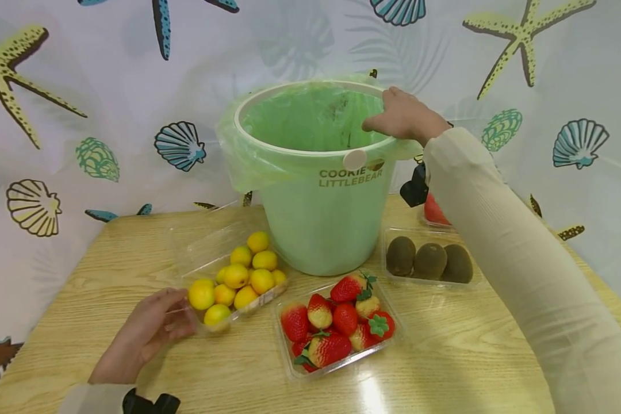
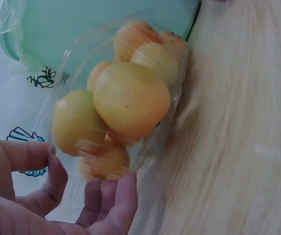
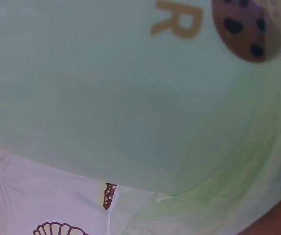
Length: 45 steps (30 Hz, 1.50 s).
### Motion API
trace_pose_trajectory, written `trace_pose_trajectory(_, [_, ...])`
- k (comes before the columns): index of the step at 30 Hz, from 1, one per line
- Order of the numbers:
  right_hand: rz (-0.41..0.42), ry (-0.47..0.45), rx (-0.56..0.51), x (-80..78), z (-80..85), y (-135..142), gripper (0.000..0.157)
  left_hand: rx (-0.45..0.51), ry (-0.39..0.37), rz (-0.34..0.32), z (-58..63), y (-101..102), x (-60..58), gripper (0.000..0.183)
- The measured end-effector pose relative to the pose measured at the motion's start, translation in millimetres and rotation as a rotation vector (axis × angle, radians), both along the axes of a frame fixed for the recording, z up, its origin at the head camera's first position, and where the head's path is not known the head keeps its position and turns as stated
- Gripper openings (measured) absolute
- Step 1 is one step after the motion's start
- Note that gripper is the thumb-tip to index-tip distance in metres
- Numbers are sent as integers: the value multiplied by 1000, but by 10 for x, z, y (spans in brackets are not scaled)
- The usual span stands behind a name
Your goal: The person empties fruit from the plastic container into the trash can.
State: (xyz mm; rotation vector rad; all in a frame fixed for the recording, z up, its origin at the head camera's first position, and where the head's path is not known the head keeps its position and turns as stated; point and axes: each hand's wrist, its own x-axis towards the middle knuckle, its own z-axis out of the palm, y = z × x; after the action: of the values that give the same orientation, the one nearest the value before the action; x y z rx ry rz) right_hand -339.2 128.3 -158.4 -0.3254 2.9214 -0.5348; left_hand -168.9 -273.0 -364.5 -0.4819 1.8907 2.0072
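Observation:
My left hand pinches the near left end of a clear plastic container holding several small yellow-orange fruits. In the left wrist view, thumb and fingers are around its corner, and the container looks tilted. My right hand rests on the right side of the rim of a pale green bucket, thumb over the opening. Its other fingertips are partly hidden. A translucent green bag lines the bucket and folds over its rim. The right wrist view shows the bucket's outer wall.
A clear box of strawberries stands in front of the bucket. To the right is a box with 3 kiwis. Behind it a red thing is partly hidden by my right sleeve. A patterned cloth hangs behind the wooden table.

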Motion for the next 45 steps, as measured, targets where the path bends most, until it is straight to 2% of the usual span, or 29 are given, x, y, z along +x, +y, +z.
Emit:
trace_pose_trajectory(8, [-17, 0, -8, 20, -23, -15, 81, 97, 22, 107, 14, -30, -20, 15])
trace_pose_trajectory(14, [-27, 10, -7, 39, -25, -29, 81, 286, 9, 170, -3, -47, -58, 14])
trace_pose_trajectory(17, [-30, 12, -8, 36, -19, -36, 81, 349, -13, 197, -27, -65, -95, 9])
trace_pose_trajectory(19, [-33, 13, -10, 29, -15, -38, 81, 367, -26, 198, -46, -74, -117, 10])
trace_pose_trajectory(22, [-35, 12, -9, 14, -12, -40, 81, 385, -42, 186, -77, -83, -142, 23])
trace_pose_trajectory(26, [-38, 8, -6, -10, -11, -43, 81, 400, -36, 160, -107, -82, -173, 31])
trace_pose_trajectory(31, [-37, 5, -5, -35, -14, -46, 81, 382, -2, 118, -118, -72, -187, 31])
trace_pose_trajectory(36, [-29, -1, 0, -45, -7, -47, 81, 349, -9, 95, -109, -67, -168, 32])
trace_pose_trajectory(41, [-24, -8, 12, -49, 1, -52, 81, 418, -25, 113, -95, -85, -149, 18])
trace_pose_trajectory(45, [-24, -5, 13, -53, 0, -60, 81, 465, 3, 104, -78, -123, -131, 16])
